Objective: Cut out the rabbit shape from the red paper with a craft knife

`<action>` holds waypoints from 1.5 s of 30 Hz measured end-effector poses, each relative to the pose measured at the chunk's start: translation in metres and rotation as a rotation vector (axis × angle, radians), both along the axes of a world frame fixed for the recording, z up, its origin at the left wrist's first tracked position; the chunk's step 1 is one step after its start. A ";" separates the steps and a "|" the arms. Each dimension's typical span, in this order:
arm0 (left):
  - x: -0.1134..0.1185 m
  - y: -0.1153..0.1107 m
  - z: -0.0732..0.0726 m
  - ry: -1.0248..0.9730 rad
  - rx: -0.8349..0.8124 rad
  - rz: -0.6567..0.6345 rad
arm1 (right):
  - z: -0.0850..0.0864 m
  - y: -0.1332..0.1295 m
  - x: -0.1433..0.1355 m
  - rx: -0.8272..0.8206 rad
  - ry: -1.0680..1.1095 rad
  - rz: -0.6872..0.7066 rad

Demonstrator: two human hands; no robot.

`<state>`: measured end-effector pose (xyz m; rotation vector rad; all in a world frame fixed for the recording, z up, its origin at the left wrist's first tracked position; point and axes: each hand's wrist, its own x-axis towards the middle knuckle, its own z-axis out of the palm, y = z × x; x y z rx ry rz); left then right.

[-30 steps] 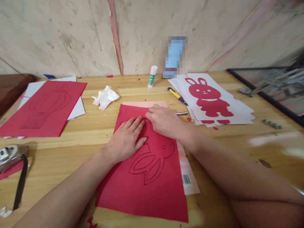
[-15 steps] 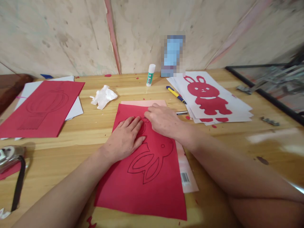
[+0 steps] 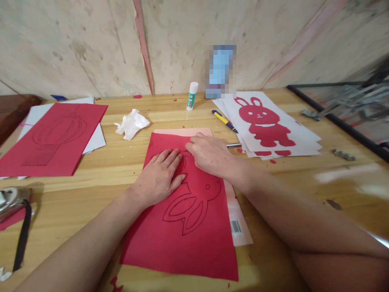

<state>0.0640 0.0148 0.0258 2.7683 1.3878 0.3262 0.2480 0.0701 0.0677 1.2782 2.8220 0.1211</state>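
A sheet of red paper (image 3: pixel 179 251) lies in front of me, with a rabbit outline (image 3: pixel 194 202) drawn on it in black, ears toward me. My left hand (image 3: pixel 161 174) lies flat on the sheet, fingers stretched out, pressing beside the drawing's far part. Near its fingertips, my right hand (image 3: pixel 209 154) is closed, knuckles up, over the upper lines. A slim silver metal handle (image 3: pixel 234 145) sticks out behind the right wrist; its working tip is hidden under the hand. Beneath the red sheet shows a pale pink pad (image 3: pixel 243 219) with a barcode.
A glue stick (image 3: pixel 192 96) stands upright near the wall. Crumpled tissue (image 3: pixel 132 124) and a yellow-blue pen (image 3: pixel 225 121) lie beyond the sheet. White papers with a red rabbit cutout (image 3: pixel 263 123) are at right, red paper with a lantern drawing (image 3: pixel 60 134) at left, beside a tape measure (image 3: pixel 13 202).
The silver handle has shifted slightly right with a small movement of my right hand. My left hand stays in place on the red paper.
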 end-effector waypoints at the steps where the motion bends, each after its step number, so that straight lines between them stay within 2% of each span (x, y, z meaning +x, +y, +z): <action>1: 0.000 0.000 0.000 0.002 0.001 0.000 | 0.000 0.000 0.000 0.004 0.002 0.000; 26: 0.001 -0.001 0.002 0.024 -0.008 0.010 | 0.000 -0.005 0.002 -0.003 0.004 -0.087; 45: -0.002 -0.001 0.001 0.034 0.019 0.019 | 0.006 -0.001 0.000 -0.114 0.016 -0.183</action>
